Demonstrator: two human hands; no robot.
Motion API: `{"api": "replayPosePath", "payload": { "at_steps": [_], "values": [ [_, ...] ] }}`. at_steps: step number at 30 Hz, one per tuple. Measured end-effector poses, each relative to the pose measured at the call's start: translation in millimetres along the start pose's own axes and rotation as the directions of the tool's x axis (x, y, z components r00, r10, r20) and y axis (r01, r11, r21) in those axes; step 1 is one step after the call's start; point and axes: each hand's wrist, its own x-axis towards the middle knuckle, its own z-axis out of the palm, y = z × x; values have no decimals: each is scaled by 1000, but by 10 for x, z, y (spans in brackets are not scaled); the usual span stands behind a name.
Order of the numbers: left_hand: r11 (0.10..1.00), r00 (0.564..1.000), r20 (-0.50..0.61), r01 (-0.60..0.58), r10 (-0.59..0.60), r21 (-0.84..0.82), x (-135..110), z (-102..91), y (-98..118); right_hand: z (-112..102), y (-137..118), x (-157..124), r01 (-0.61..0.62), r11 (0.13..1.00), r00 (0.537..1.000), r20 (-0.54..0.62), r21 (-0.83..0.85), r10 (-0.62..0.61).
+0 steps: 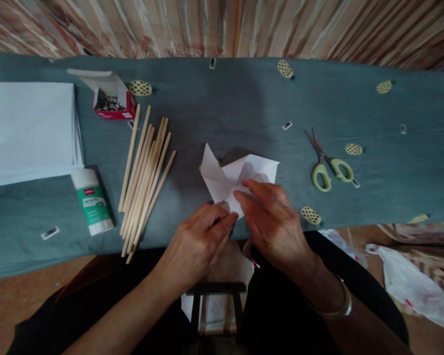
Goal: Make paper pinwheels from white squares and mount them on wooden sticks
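Note:
A folded white paper piece point(237, 177) with pointed flaps lies near the front edge of a grey-blue cloth-covered table point(244, 108). My left hand point(198, 241) pinches the paper's near edge, fingers curled. Beside it, my right hand point(270, 217) presses on the same paper with fingers held together over a fold. Both hands touch the paper and hide its near part.
Several wooden sticks point(144, 177) lie left of the paper, with a glue stick point(92, 201) and a stack of white sheets point(29, 130) further left. An open red box of pins point(113, 98) sits behind them. Green-handled scissors point(327, 162) lie to the right. A plastic bag point(410, 286) is on the floor.

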Motion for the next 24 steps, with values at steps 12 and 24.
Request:
{"api": "replayPosePath", "payload": {
  "at_steps": [12, 24],
  "values": [
    [1000, 1000, 22, 9, -9, -1, 7, 9, -6, 111, -41, -5, -47, 997, 998, -33, -54, 45],
    [999, 999, 12, 32, -33, 20, 23, -2, 12, 172, -81, 5, -31, 994, 997, -77, -105, 23]
  ]
}}
